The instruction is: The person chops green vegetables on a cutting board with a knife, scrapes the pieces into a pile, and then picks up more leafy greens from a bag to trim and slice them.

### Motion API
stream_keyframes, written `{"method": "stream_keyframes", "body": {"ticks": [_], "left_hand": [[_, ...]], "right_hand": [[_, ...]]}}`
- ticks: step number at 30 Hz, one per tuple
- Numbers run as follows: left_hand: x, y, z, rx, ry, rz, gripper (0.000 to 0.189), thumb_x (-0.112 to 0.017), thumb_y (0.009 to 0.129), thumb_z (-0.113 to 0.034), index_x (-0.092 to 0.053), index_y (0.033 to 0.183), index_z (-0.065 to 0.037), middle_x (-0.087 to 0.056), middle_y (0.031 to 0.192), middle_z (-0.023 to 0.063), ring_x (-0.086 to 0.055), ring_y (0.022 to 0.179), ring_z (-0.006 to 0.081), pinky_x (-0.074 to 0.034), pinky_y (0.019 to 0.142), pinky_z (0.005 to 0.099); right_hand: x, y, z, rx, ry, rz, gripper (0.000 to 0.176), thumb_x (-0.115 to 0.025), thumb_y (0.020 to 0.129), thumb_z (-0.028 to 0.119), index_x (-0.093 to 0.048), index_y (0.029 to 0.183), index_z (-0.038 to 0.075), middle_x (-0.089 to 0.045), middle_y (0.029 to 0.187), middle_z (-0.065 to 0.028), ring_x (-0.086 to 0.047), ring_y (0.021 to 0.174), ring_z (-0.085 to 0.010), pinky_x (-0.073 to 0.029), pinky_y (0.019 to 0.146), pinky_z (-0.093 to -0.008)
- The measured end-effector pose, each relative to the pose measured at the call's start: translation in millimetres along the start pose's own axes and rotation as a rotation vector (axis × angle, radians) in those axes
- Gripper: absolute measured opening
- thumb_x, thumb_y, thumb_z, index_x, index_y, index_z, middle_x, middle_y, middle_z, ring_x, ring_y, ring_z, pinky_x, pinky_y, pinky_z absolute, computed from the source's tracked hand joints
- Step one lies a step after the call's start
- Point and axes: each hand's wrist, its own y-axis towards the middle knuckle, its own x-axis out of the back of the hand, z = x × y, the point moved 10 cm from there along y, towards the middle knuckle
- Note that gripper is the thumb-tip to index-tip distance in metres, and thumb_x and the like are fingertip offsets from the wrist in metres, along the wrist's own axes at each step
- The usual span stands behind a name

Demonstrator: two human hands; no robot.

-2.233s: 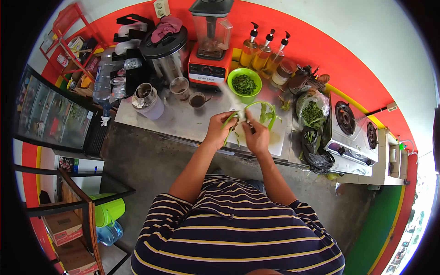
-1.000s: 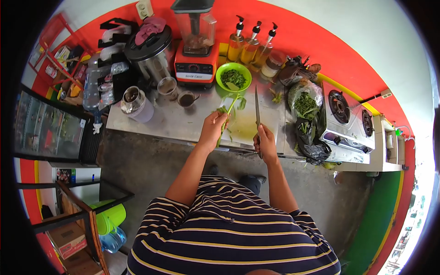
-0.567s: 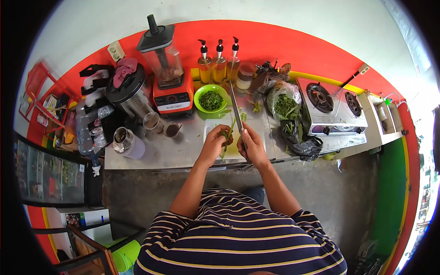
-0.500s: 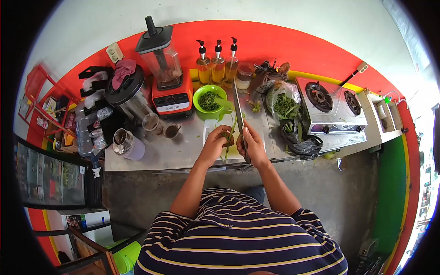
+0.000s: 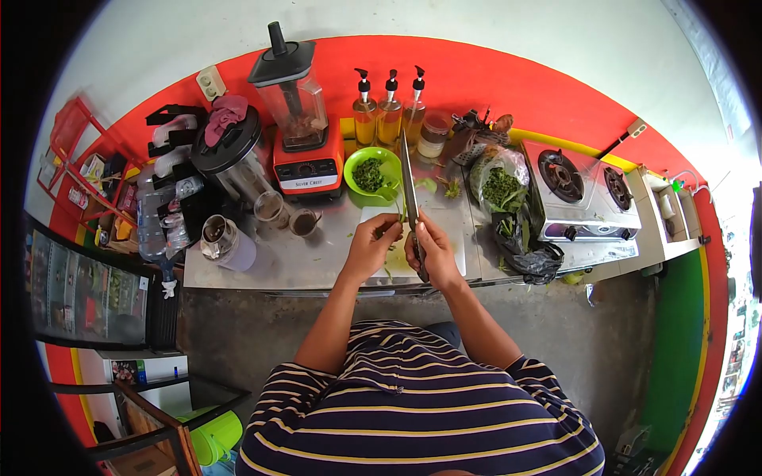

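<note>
A long-bladed knife [image 5: 409, 178] stands nearly upright, its tip away from me, with my right hand [image 5: 437, 252] wrapped round the handle. Beside the blade, my left hand [image 5: 370, 249] is pinched on a thin green stem [image 5: 402, 209], partly hidden by the fingers. Both hands are over a white cutting board [image 5: 370, 213] with bits of green on it. Just beyond the left hand, a lime green bowl [image 5: 352, 176] holds chopped greens [image 5: 368, 174]. A green leaf [image 5: 387, 192] overlaps the bowl's near rim in this view.
A red blender [image 5: 306, 168], pump bottles [image 5: 389, 119] and a lidded jar [image 5: 433, 136] line the back. Right of the board lie a plastic bag of greens [image 5: 502, 189], a black bag [image 5: 536, 260] and a two-burner stove [image 5: 587, 190]. Cups [image 5: 303, 223] stand at left.
The whole view has shifted slightly. Less stem and leaf shows at my left hand, and the leaf appears lower against the bowl. The knife stays in my right hand.
</note>
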Motion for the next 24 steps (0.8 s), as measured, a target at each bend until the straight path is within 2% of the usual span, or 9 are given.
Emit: {"method": "stream_keyframes", "body": {"ticks": [3, 5, 15, 18, 20, 24], "left_hand": [[0, 0, -7, 0.012, -0.022, -0.053, 0.016, -0.059, 0.099, -0.006, -0.062, 0.113, 0.0, -0.064, 0.087, 0.001, -0.06, 0.085, 0.009, -0.047, 0.077, 0.0258], [-1, 0, -11, -0.053, -0.075, -0.048, 0.013, -0.059, 0.098, -0.004, -0.06, 0.11, 0.0, -0.064, 0.089, 0.0015, -0.06, 0.085, 0.0083, -0.047, 0.076, 0.0255], [-3, -6, -10, -0.05, -0.181, -0.047, 0.013, -0.06, 0.099, -0.006, -0.058, 0.109, 0.002, -0.064, 0.09, 0.004, -0.061, 0.085, 0.0097, -0.049, 0.076, 0.0264], [1, -6, -5, -0.028, -0.182, -0.057, 0.013, -0.059, 0.099, -0.006, -0.059, 0.109, 0.002, -0.065, 0.09, 0.0048, -0.063, 0.083, 0.0112, -0.051, 0.077, 0.0274], [3, -5, -3, -0.003, -0.13, -0.061, 0.013, -0.059, 0.099, -0.006, -0.059, 0.11, 0.003, -0.065, 0.089, 0.0048, -0.063, 0.08, 0.0117, -0.052, 0.075, 0.029], [11, -7, 4, 0.067, -0.133, -0.138, 0.014, -0.059, 0.099, -0.007, -0.06, 0.11, 0.002, -0.065, 0.087, 0.0045, -0.063, 0.078, 0.0112, -0.053, 0.073, 0.029]], "right_hand": [[-5, -1, 2, 0.035, 0.004, 0.037, 0.05, -0.04, 0.11, 0.027, -0.032, 0.157, 0.012, -0.05, 0.064, -0.0016, -0.042, 0.05, -0.0079, -0.038, 0.047, -0.0229], [-10, -2, 5, 0.05, 0.038, 0.048, 0.05, -0.04, 0.11, 0.026, -0.032, 0.157, 0.011, -0.05, 0.064, -0.0019, -0.042, 0.05, -0.0082, -0.039, 0.048, -0.023], [-12, -6, -2, 0.049, 0.143, 0.071, 0.05, -0.043, 0.109, 0.024, -0.033, 0.156, 0.01, -0.049, 0.065, -0.0016, -0.042, 0.052, -0.008, -0.037, 0.048, -0.0231], [-4, -2, -9, 0.064, 0.125, 0.001, 0.052, -0.047, 0.108, 0.023, -0.034, 0.156, 0.007, -0.048, 0.065, -0.0003, -0.041, 0.053, -0.007, -0.036, 0.048, -0.022], [12, 0, -25, -0.003, 0.05, -0.171, 0.052, -0.052, 0.107, 0.023, -0.038, 0.153, 0.005, -0.047, 0.066, 0.0012, -0.04, 0.054, -0.0057, -0.035, 0.048, -0.021], [9, 6, -12, 0.105, -0.11, -0.199, 0.048, -0.055, 0.105, 0.024, -0.046, 0.148, 0.003, -0.047, 0.065, 0.0024, -0.041, 0.053, -0.0048, -0.034, 0.046, -0.0213]]}}
